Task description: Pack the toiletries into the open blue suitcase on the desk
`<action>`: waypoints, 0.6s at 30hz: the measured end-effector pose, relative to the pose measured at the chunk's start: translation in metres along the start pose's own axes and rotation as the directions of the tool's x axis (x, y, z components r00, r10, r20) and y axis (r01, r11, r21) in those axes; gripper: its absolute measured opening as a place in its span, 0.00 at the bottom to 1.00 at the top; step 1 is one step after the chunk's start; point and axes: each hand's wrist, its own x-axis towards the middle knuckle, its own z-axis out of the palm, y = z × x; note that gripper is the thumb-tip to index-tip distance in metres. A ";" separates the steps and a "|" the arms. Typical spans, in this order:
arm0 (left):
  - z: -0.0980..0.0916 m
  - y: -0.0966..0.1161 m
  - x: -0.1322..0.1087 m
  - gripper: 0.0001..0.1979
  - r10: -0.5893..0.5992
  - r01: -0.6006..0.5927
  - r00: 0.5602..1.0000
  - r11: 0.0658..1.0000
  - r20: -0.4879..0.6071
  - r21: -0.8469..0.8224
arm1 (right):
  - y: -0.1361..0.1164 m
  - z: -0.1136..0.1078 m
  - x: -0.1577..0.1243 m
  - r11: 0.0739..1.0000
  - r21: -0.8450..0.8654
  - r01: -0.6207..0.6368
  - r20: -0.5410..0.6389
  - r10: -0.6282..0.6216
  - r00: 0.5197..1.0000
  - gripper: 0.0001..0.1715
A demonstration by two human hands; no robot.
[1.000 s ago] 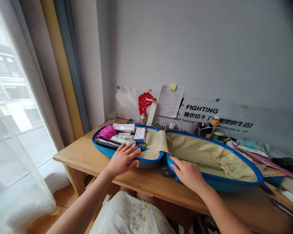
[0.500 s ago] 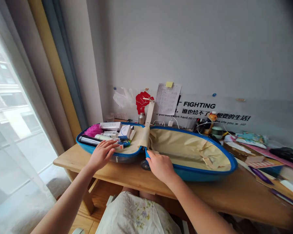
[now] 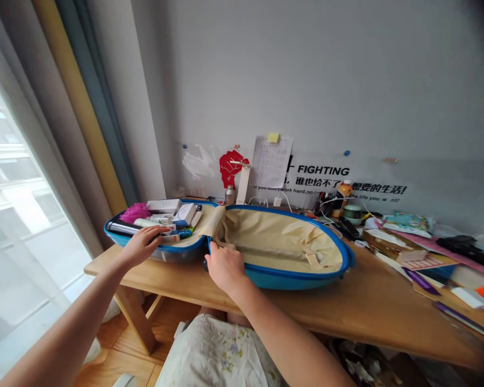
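An open blue suitcase [image 3: 298,280] with beige lining lies on the wooden table, its two shells side by side. My right hand [image 3: 225,264] is closed on the near rim of the right shell, close to the hinge. My left hand [image 3: 143,244] lies over the near rim of the left shell, fingers stretched out above the things inside. That shell holds a pink mesh bath puff [image 3: 134,213], white boxes [image 3: 163,206], a blue-and-white box [image 3: 184,214], tubes and other small items. My left hand hides part of them. Only lining and straps [image 3: 312,259] show in the right shell.
The wooden table [image 3: 371,301] extends right, with papers, a purple item [image 3: 421,280] and other clutter. Along the wall stand a metal-capped bottle [image 3: 229,195], an orange bottle [image 3: 342,196], a green jar [image 3: 352,214] and cables. Curtains [image 3: 92,107] hang at the left.
The suitcase has slid left along the table, and both my hands have moved left with it. My left fingers are closer together than before. The view has shifted slightly.
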 end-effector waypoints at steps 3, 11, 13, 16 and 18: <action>0.000 -0.005 0.001 0.24 -0.004 0.004 1.000 0.999 -0.007 0.035 | 0.015 -0.006 -0.013 0.996 0.042 0.072 -0.132 -0.066 0.989 0.23; -0.005 -0.046 0.014 0.28 -0.083 0.079 0.993 0.995 0.089 0.056 | 0.200 -0.029 -0.080 0.962 0.269 0.051 -0.681 0.153 0.716 0.26; -0.008 -0.057 0.020 0.29 -0.105 0.099 0.989 0.994 0.109 0.055 | 0.243 -0.024 -0.094 0.955 0.296 0.007 -0.695 0.210 0.688 0.28; -0.015 -0.066 0.027 0.28 -0.107 0.090 0.987 0.987 0.124 0.129 | 0.278 -0.005 -0.109 0.967 0.255 0.021 -0.663 0.159 0.732 0.33; -0.021 -0.067 0.031 0.25 -0.075 0.048 0.984 0.985 0.161 0.168 | 0.286 0.010 -0.114 0.977 0.211 0.042 -0.710 0.123 0.694 0.36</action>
